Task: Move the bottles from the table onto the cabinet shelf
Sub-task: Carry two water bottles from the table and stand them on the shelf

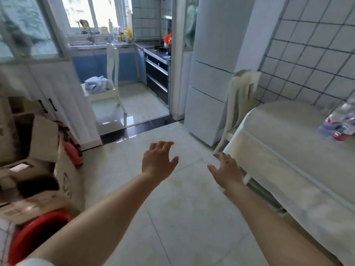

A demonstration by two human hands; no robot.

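Both hands are empty, with the fingers spread over the floor [172, 217] at the centre of the frame: left hand [158, 160], right hand [225, 170]. The blurred bottles [339, 122] lie on the table [278, 143] at the right edge.

The bottles [341, 122] on the table [284, 131] are blurred, cut by the right edge.

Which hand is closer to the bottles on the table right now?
The right hand. It hovers open by the table's near corner, with the blurred bottles farther along to its right. The left hand is open over the floor, farther left.
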